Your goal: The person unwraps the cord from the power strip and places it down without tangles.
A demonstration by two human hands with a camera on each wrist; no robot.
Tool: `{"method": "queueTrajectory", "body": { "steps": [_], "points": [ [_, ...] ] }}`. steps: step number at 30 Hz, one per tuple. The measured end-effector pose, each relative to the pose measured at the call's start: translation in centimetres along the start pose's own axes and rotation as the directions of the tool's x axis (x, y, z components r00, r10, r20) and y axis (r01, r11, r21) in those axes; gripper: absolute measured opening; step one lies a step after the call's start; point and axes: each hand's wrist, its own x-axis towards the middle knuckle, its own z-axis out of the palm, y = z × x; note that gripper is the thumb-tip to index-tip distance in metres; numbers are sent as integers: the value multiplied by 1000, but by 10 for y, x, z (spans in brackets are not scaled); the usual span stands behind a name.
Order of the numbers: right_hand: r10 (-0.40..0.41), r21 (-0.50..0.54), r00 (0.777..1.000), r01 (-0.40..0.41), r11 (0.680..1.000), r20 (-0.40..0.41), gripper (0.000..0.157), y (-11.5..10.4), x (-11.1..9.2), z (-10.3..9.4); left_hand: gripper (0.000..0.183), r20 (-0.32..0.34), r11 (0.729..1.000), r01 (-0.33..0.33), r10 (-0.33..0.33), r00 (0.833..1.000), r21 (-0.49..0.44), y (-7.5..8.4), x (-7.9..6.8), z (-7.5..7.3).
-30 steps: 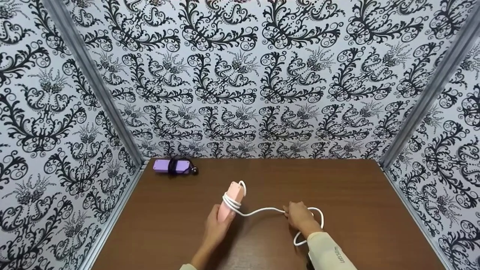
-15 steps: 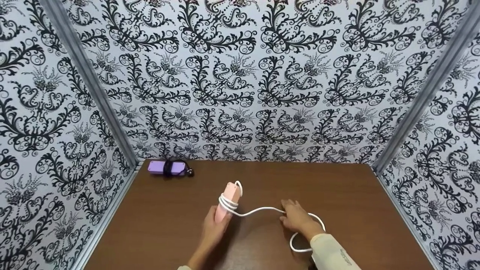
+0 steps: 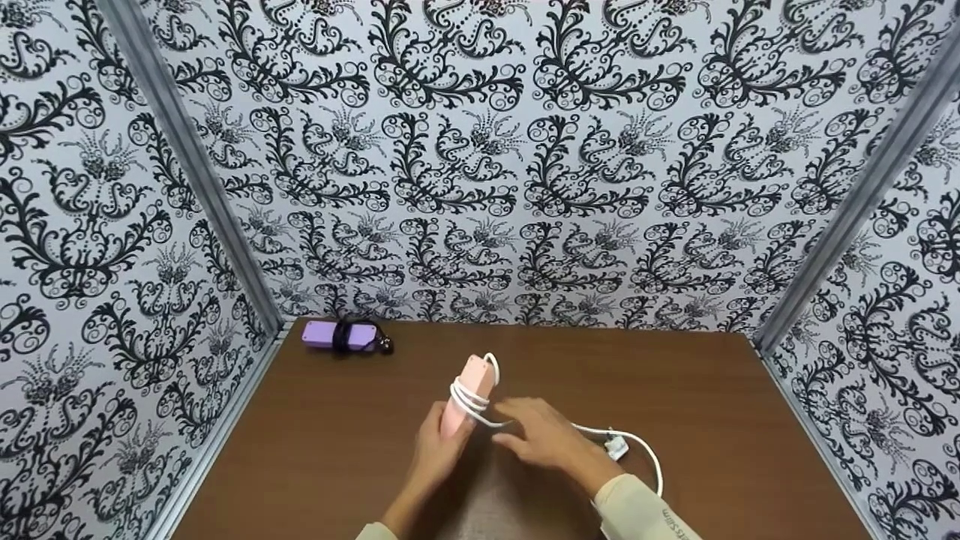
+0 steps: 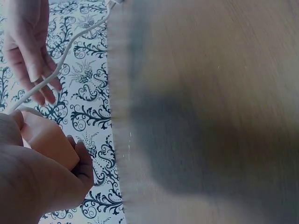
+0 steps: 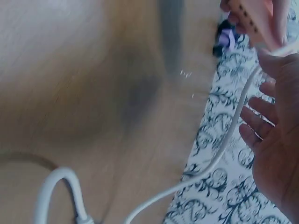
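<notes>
In the head view my left hand (image 3: 435, 454) grips the lower end of a pink power strip (image 3: 475, 371), which tilts up above the table. Several turns of white cord (image 3: 637, 442) wrap the strip's middle, and the free length runs right to a white plug (image 3: 616, 447) on the table. My right hand (image 3: 546, 435) is just right of the strip with thumb and fingers spread apart, the cord passing behind it. Seen from the right wrist, slots (image 5: 247, 17) line the strip's side, and the cord crosses loosely by the fingers.
A purple power strip (image 3: 321, 334) wrapped in black cord lies at the table's back left corner. Patterned walls (image 3: 480, 150) with grey metal posts (image 3: 195, 165) enclose the brown table (image 3: 675, 375) at the back and sides.
My right hand has let go of its pinch on the cord and moved left along it toward the strip. The plug now shows behind it. My left hand holds the strip nearly as before.
</notes>
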Motion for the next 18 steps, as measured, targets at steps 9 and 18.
{"method": "queueTrajectory", "body": {
  "steps": [9,18],
  "points": [
    [-111,-11,989,110,994,-98,8,-14,5,10,35,-3,999,-5,5,1000,36,-2,-4,1],
    [-94,17,988,97,995,-120,5,-19,4,8,36,-3,999,-26,26,1000,36,-4,-8,2]
  ]
}}
